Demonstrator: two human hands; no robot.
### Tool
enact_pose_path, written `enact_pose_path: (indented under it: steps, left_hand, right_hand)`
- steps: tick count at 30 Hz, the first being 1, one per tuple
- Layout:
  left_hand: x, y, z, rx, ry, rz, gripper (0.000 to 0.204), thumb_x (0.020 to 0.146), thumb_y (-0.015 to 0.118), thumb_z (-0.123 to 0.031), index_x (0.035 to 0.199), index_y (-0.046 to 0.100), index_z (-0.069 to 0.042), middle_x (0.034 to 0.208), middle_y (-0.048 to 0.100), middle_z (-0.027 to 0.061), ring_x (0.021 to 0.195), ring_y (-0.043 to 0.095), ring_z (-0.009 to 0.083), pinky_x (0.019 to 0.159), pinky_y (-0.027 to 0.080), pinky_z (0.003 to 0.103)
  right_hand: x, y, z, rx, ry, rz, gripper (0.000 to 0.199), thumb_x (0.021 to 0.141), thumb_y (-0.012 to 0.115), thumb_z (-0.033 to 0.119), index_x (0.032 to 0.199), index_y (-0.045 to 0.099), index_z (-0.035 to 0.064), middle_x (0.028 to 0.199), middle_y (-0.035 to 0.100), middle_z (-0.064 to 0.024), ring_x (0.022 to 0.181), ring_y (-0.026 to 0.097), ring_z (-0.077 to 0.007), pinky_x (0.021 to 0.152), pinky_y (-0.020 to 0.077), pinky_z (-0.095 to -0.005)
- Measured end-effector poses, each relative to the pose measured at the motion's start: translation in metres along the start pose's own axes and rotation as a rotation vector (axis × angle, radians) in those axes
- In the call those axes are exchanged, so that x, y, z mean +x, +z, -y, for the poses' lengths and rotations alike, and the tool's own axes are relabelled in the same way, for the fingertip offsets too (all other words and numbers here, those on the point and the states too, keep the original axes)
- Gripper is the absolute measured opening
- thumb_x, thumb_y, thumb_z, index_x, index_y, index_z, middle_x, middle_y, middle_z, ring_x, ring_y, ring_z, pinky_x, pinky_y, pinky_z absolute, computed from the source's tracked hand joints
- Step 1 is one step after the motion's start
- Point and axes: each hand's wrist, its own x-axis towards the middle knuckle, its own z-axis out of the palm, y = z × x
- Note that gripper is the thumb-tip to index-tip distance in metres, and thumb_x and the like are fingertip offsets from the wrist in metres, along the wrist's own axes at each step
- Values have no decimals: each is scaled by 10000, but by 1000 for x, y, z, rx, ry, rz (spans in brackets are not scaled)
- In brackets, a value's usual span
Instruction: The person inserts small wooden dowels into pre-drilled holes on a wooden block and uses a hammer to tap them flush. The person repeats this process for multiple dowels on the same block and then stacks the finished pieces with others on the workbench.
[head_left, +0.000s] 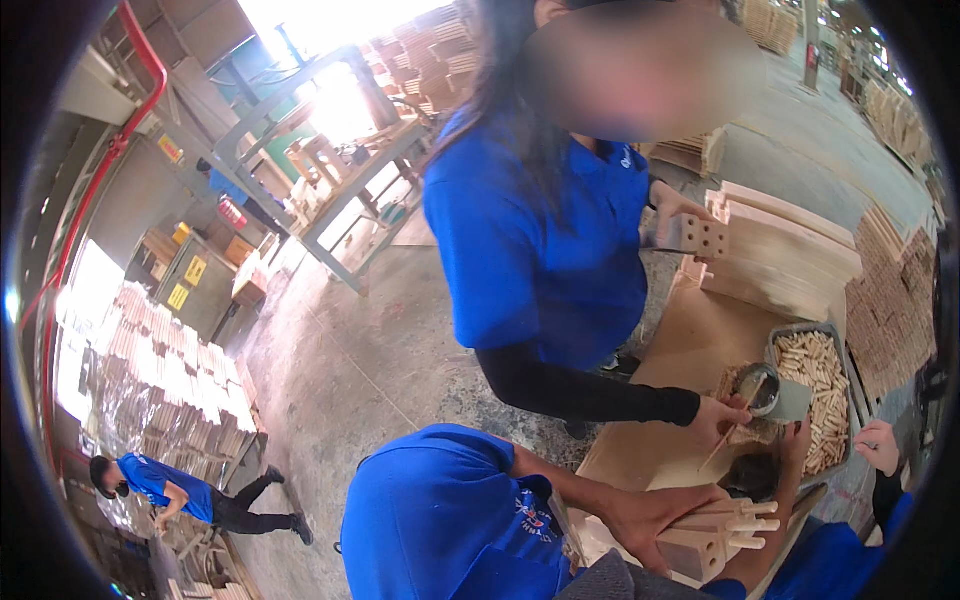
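My left hand (645, 525) is wrapped over a pale wooden block (705, 545) with round holes, low in the view. Several wooden dowels (750, 522) stick out of the block's right end. My right hand (797, 447) is at the left edge of a grey tray (850, 400) filled with loose dowels (812, 375), beside a flat grey-green piece (793, 402). How its fingers are closed is not clear. Left of it, a co-worker's hand (715, 420) holds a thin stick (722, 450) by a round metal pot (765, 388). Their other hand grips a block with holes (700, 237).
Stacked wooden blocks (780, 250) stand on the far part of the table (660, 385). The co-worker in blue (545, 240) stands close across from me. Another person's hand (878, 447) is by the tray's right side. A person (190, 490) walks at far left near stacked wood.
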Motion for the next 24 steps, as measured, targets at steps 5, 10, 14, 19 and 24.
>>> enact_pose_path:
  steps: [5, 10, 14, 19, 24]
  left_hand:
    - [2, -1, -6, -33, 29, 7, 1042, 757, 919, -338, 1523, 294, -9, 1330, 492, 139, 1265, 500, 218, 1103, 388, 378]
    - [-7, 9, -17, 20, 4, 9, 1035, 762, 921, -346, 1520, 303, -7, 1343, 490, 145, 1270, 499, 230, 1111, 383, 387]
    - [-16, -7, -24, 69, 68, 92, 1030, 766, 923, -353, 1517, 310, -5, 1353, 488, 150, 1275, 498, 240, 1117, 379, 395]
    - [-31, 1, -31, 262, -118, -85, 1013, 715, 969, -326, 1472, 375, -8, 1370, 499, 158, 1322, 495, 247, 1141, 400, 433]
    - [-41, -3, -25, -7, -326, -65, 921, 710, 977, -126, 1430, 410, -39, 1226, 583, 98, 1072, 627, 188, 901, 563, 359]
  right_hand:
    - [-19, -18, -11, -35, 136, -246, 332, 1044, 615, 282, 1238, 678, 19, 1078, 711, -182, 982, 680, -323, 913, 522, -420]
    - [-20, -27, -18, -8, 215, -403, 389, 1045, 634, 324, 1290, 673, 25, 1121, 718, -157, 1031, 678, -296, 921, 525, -406]
    - [-61, -90, -26, 362, 288, -631, 464, 1043, 636, 320, 1410, 625, 37, 1192, 711, -157, 1132, 671, -256, 931, 543, -399]
    - [-135, -36, 100, 921, 476, -351, 194, 1052, 560, 278, 1141, 679, 154, 873, 612, 32, 651, 552, -65, 536, 462, -246]
    - [-302, -7, 198, 903, 454, -392, 176, 1086, 625, 255, 1021, 668, 97, 815, 618, 16, 597, 553, -64, 511, 481, -244]
